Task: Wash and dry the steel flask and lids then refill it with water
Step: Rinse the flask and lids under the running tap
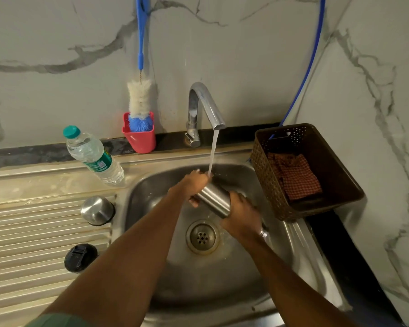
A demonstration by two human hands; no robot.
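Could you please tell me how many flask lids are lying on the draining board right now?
2. The steel lid sits on the draining board beside the sink, at its left rim; the black lid lies on the same board, nearer the person. None appears hidden.

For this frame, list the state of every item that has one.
Brushed steel flask: tilted under the stream, held by left hand and right hand.
Curved chrome tap: running.
Domed steel lid: off, on drainboard.
Black plastic lid: off, on drainboard.
Clear plastic water bottle: capped, standing.
Blue-handled bottle brush: head in red cup.
Red checked cloth: lying in brown basket.
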